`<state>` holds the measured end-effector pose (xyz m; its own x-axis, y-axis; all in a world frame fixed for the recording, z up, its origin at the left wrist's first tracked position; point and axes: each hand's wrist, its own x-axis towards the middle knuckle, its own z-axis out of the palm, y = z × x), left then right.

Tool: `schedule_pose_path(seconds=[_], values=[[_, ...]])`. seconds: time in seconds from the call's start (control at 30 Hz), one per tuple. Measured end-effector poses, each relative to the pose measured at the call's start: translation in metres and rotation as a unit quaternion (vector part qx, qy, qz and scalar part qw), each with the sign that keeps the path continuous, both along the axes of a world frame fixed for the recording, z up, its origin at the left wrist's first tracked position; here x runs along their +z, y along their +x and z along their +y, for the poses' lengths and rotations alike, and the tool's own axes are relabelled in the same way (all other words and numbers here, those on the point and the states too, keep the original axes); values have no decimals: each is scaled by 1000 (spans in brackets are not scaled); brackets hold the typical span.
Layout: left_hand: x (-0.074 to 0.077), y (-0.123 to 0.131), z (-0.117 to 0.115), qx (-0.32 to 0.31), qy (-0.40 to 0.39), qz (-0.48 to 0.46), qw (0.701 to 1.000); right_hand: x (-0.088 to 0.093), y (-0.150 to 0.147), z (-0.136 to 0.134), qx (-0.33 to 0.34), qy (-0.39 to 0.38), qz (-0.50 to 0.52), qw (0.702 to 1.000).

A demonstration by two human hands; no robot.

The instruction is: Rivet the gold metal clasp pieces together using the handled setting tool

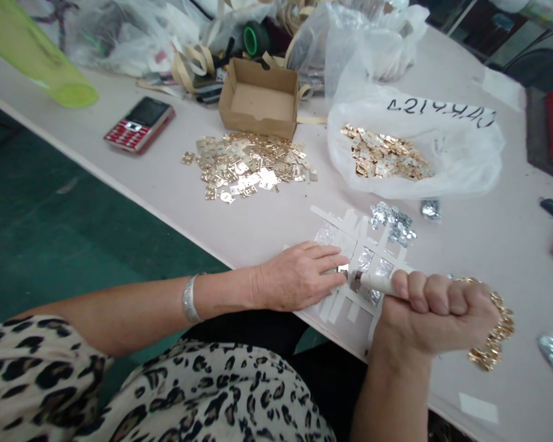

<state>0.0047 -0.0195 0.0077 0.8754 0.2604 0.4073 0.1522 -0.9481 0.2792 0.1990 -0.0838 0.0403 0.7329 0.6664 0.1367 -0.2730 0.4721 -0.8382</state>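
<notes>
"Two hands on that taped sheet, low and right of centre at the near edge of the table. What's each one doing?"

"The left hand lies flat, fingers lightly spread, pressing the sheet down. The right hand is a tight fist around a cream-handled tool, its metal end at a foil square."

"What could go wrong?"

"Those left fingertips sit just beside that metal end, so a slip under a hard push could catch them. (How sharp it is, I can't tell from here.) Too much force could also tear the foil square or lift the paper strips."

"And the loose bits?"

"The silver pieces lie just above the sheet, so a shifting sheet could scatter them. The brass plates are further off, near the cardboard box, and the plastic bag holds more, so those look safer."
</notes>
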Motion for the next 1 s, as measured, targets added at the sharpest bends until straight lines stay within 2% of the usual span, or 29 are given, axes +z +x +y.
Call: schedule_pose_path(seconds=[0.27,0.53,0.67,0.77,0.9,1.0], values=[[-4,3,2,1,6,26,1000,-27,25,6,31,-6,148,989],[-5,1,3,-4,-16,38,999,-36,35,8,94,16,172,981],[-6,1,3,-4,-29,42,999,-31,33,9,111,12,129,985],[-6,1,3,-3,-41,39,998,-20,25,12,120,-6,79,990],[-6,3,4,-9,-56,29,998,0,-4,13,145,-32,-55,987],[-5,3,5,-14,-60,22,998,11,-29,9,179,-49,-199,962]])
